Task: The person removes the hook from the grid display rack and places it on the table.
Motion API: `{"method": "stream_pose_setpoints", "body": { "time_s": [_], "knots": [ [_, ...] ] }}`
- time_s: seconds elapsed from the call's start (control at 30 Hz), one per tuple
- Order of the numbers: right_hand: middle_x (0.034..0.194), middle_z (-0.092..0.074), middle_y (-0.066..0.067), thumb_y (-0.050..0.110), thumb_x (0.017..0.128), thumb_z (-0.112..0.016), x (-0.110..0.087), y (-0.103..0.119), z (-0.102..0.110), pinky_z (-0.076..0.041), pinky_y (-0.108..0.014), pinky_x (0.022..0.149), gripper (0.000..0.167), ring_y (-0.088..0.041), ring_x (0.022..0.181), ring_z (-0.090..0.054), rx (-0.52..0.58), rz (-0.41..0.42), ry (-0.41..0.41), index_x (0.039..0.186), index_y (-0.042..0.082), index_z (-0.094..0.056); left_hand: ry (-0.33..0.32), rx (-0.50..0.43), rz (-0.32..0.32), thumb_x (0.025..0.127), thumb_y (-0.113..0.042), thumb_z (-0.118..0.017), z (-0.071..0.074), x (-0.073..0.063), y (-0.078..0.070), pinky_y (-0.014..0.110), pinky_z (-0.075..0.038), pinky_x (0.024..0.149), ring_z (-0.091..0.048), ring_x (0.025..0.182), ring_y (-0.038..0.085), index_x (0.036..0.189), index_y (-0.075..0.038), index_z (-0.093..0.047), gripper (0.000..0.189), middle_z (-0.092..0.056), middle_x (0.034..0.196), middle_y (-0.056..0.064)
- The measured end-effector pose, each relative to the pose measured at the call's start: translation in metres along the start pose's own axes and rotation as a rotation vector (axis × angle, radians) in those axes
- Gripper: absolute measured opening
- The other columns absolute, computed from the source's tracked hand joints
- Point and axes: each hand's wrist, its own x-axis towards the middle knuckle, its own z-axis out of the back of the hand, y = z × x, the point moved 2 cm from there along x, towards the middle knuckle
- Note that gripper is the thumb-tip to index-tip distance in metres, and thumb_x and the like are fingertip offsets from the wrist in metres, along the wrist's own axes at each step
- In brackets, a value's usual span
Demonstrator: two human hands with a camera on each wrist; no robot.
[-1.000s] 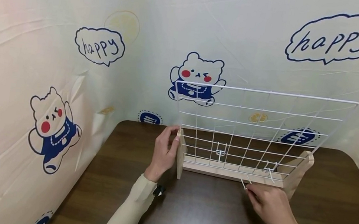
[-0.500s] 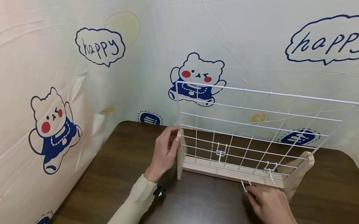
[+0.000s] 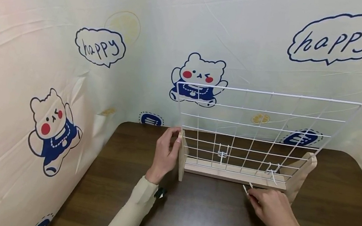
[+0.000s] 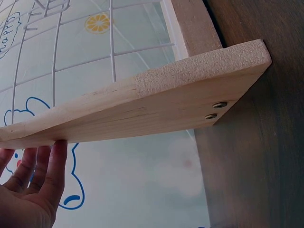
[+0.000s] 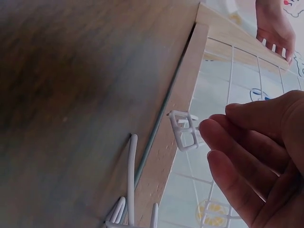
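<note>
At the left end of a white wire grid rack (image 3: 249, 139), my left hand (image 3: 166, 152) touches the wooden side panel (image 4: 142, 109). Its fingertips lie against the panel's outer face, fairly straight. My right hand (image 3: 272, 209) pinches a small white wire hook (image 5: 183, 130) at its fingertips, low in front of the wooden base bar (image 3: 228, 172). Only the tips of that hook show in the head view. A white hook (image 3: 222, 154) hangs on the grid left of centre, and a second hung hook (image 3: 272, 172) is near the right end.
The right wooden side panel (image 3: 300, 176) stands beside my right hand. Another white wire piece (image 5: 131, 185) shows at the bottom of the right wrist view. The brown table (image 3: 202, 213) carries the rack, and a printed curtain (image 3: 150, 30) encloses the table behind and at the left.
The hook in my right fingers has tilted and dropped slightly, so its tips show shorter and lower. My left hand and the rack stay where they were.
</note>
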Motion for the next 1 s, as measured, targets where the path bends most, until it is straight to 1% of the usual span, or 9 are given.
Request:
{"method": "stream_pose_setpoints", "body": {
  "time_s": [0.13,0.27,0.6,0.83,1.0],
  "knots": [
    [0.062,-0.067,0.012,0.013,0.069,-0.087,-0.0006,0.0002,-0.0007,-0.037,-0.028,0.043,0.019,-0.009,0.051,-0.058,-0.006,-0.014,0.024,0.078,0.022,-0.072,0.002,-0.002,-0.002,0.104,-0.015,-0.051,-0.0002,0.0003,0.0002,0.031,-0.061,0.066,-0.066,0.098,0.023,0.127,-0.005,-0.063,0.028,-0.068,0.114,0.012],
    [0.061,-0.066,0.013,0.013,0.069,-0.088,-0.0003,-0.0007,-0.0006,-0.036,-0.028,0.043,0.021,-0.010,0.050,-0.058,-0.014,-0.021,0.041,0.077,0.023,-0.071,0.007,-0.002,0.004,0.105,-0.016,-0.051,-0.0004,0.0011,0.0000,0.032,-0.061,0.067,-0.065,0.098,0.022,0.128,-0.005,-0.062,0.028,-0.068,0.114,0.012],
    [0.061,-0.064,0.014,0.014,0.071,-0.089,0.0004,-0.0006,-0.0049,-0.037,-0.029,0.043,0.023,-0.010,0.052,-0.059,-0.011,-0.040,0.087,0.074,0.026,-0.069,-0.001,-0.008,-0.001,0.104,-0.014,-0.051,-0.0004,0.0018,-0.0008,0.033,-0.061,0.066,-0.066,0.098,0.023,0.128,-0.004,-0.063,0.028,-0.068,0.114,0.013],
    [0.061,-0.065,0.012,0.014,0.072,-0.088,0.0008,0.0005,-0.0077,-0.039,-0.031,0.044,0.023,-0.011,0.052,-0.060,-0.014,-0.050,0.110,0.073,0.025,-0.068,0.001,-0.016,0.001,0.104,-0.013,-0.051,0.0003,0.0003,-0.0006,0.038,-0.061,0.066,-0.065,0.097,0.024,0.127,-0.004,-0.063,0.028,-0.068,0.114,0.013],
    [0.061,-0.065,0.013,0.013,0.072,-0.088,0.0010,0.0013,-0.0081,-0.040,-0.030,0.046,0.023,-0.009,0.053,-0.060,0.001,-0.057,0.132,0.074,0.025,-0.070,-0.003,-0.019,0.006,0.104,-0.013,-0.052,0.0002,-0.0014,-0.0011,0.037,-0.061,0.066,-0.065,0.097,0.023,0.127,-0.003,-0.063,0.028,-0.068,0.114,0.013]
  ]
}}
